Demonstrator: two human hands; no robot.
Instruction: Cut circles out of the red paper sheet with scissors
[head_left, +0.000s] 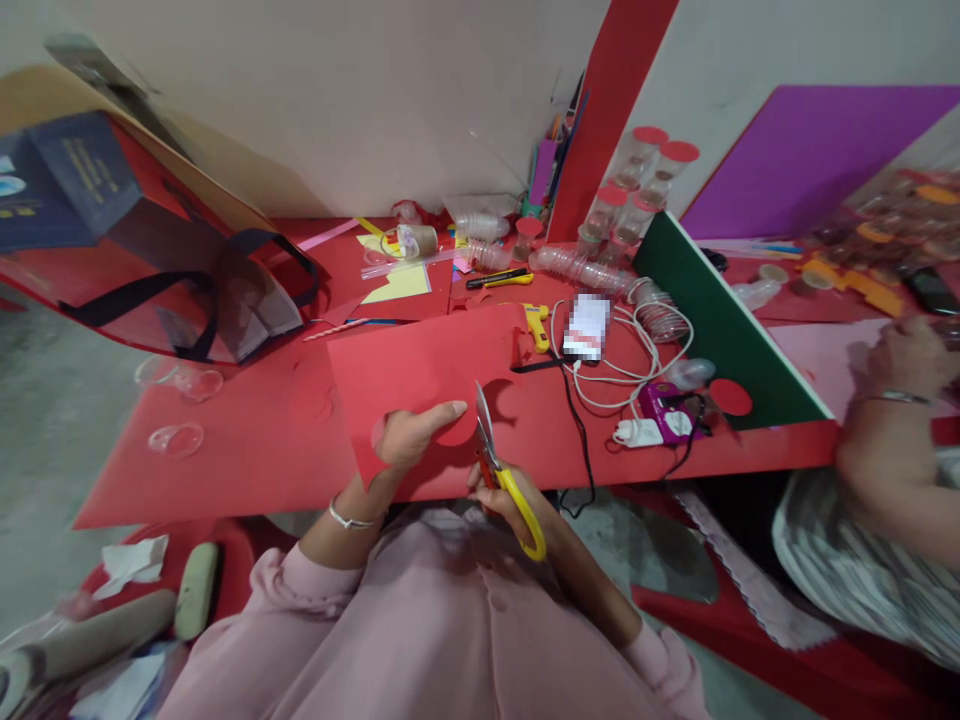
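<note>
My left hand point(409, 438) is closed on a sheet of red paper point(427, 355), thumb stretched along its top, over the near part of the red table. By the thumb tip is a rounded red piece of paper point(456, 432); I cannot tell whether it is joined to the sheet. In my right hand point(514, 492) is a pair of scissors point(523, 512) with yellow handles, blades pointing up and away beside the rounded piece. Something orange-red point(487, 468) shows at the right fingers, its kind unclear. Part of the right fingers is hidden by the scissors.
Behind the sheet lie a yellow glue gun point(537, 328), a cutter knife point(499, 280) and a phone point(587, 325) with coiled white cable. A green board point(724, 310) stands at the right, a co-worker's arm point(892, 450) beyond it. A large bag point(150, 240) stands left, near clear plastic lids point(176, 438).
</note>
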